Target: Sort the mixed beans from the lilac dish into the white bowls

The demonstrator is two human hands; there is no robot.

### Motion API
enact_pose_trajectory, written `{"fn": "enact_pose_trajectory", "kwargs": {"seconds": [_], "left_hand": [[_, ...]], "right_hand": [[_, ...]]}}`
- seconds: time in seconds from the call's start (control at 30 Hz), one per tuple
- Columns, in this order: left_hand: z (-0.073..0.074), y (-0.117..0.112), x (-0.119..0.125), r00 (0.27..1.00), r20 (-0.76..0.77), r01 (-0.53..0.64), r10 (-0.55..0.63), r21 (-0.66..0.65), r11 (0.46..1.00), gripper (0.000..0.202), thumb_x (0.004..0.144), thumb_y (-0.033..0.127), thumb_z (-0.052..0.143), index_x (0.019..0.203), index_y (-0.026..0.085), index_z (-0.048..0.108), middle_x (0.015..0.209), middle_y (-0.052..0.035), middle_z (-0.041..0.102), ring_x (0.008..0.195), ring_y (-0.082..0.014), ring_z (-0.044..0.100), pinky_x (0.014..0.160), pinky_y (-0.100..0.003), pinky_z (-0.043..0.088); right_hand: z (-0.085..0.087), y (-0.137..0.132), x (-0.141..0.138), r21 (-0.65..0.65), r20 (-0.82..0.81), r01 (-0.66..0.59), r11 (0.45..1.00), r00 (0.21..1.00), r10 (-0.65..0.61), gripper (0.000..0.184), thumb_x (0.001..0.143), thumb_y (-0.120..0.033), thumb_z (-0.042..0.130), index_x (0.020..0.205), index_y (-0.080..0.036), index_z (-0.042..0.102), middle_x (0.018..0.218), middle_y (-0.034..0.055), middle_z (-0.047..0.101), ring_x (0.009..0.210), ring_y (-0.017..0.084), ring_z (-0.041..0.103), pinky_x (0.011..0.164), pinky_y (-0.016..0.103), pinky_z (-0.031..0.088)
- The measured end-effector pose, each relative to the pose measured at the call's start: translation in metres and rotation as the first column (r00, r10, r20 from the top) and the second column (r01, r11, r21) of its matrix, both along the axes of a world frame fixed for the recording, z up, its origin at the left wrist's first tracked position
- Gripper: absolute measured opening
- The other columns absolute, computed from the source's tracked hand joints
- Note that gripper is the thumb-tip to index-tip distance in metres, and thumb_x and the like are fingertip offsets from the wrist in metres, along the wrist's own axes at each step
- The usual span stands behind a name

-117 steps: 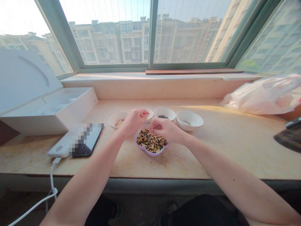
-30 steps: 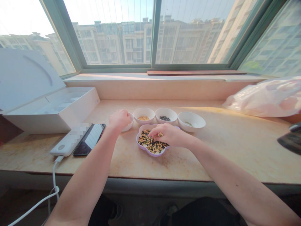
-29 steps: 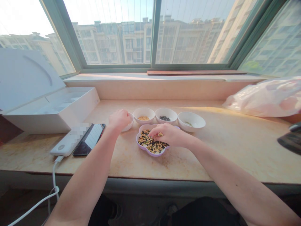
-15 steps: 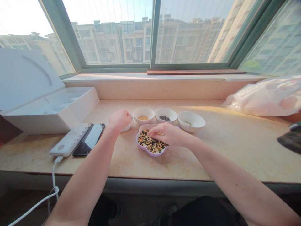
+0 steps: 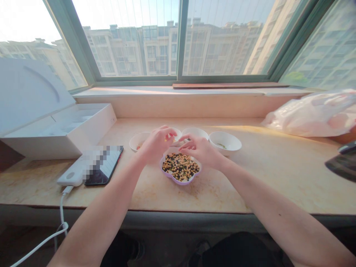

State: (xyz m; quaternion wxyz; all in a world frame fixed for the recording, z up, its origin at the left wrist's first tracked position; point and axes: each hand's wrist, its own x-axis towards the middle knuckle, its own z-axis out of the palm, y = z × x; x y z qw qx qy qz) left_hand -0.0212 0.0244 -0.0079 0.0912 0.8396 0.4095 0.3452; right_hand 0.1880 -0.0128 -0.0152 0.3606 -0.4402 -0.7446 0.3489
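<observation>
A flower-shaped dish with a lilac rim (image 5: 178, 182) holds a mix of dark, green and yellow beans (image 5: 180, 167). My left hand (image 5: 159, 144) hovers over the dish's back left edge, fingers curled, in front of a white bowl (image 5: 177, 130) that it mostly hides. My right hand (image 5: 199, 149) sits above the back right rim, fingers pointing left, with no bean visible in them. Another white bowl (image 5: 136, 141) with reddish bits stands to the left. Behind my right hand is a white bowl (image 5: 195, 130) that is partly hidden. A fourth white bowl (image 5: 229, 141) holds a few green bits.
An opened white box (image 5: 55, 128) stands at the left of the marble windowsill (image 5: 264, 185). A white power bank (image 5: 71, 175) with a cable lies beside a phone (image 5: 104, 167). A plastic bag (image 5: 311, 118) and a dark object (image 5: 343, 165) are at the right.
My left hand has moved right, from the small bowl at the left to above the dish's back edge. My right hand has lifted off the beans to the dish's back rim.
</observation>
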Motion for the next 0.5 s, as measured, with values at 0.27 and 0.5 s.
{"fn": "enact_pose_trajectory", "kwargs": {"seconds": [0.27, 0.5], "left_hand": [[-0.014, -0.005, 0.018, 0.954, 0.152, 0.253, -0.259, 0.060, 0.966, 0.017, 0.096, 0.017, 0.063, 0.109, 0.019, 0.075, 0.100, -0.0046, 0.072, 0.079, -0.0116, 0.066, 0.076, -0.025, 0.055], [-0.014, -0.004, 0.020, 0.956, 0.178, 0.224, -0.233, 0.072, 0.972, 0.012, 0.097, 0.020, 0.065, 0.091, 0.019, 0.076, 0.094, -0.0031, 0.072, 0.081, -0.0129, 0.066, 0.077, -0.026, 0.053]], "right_hand": [[0.004, 0.006, 0.004, -0.242, -0.357, 0.008, 0.970, 0.929, -0.096, 0.061, 0.078, -0.033, 0.085, 0.130, -0.019, 0.058, 0.073, -0.0006, 0.074, 0.060, 0.013, 0.064, 0.051, 0.024, 0.046], [-0.001, 0.010, 0.006, -0.282, -0.383, -0.050, 0.958, 0.922, -0.065, 0.062, 0.083, -0.043, 0.083, 0.136, -0.019, 0.061, 0.082, 0.0041, 0.076, 0.063, 0.013, 0.065, 0.053, 0.023, 0.048]]}}
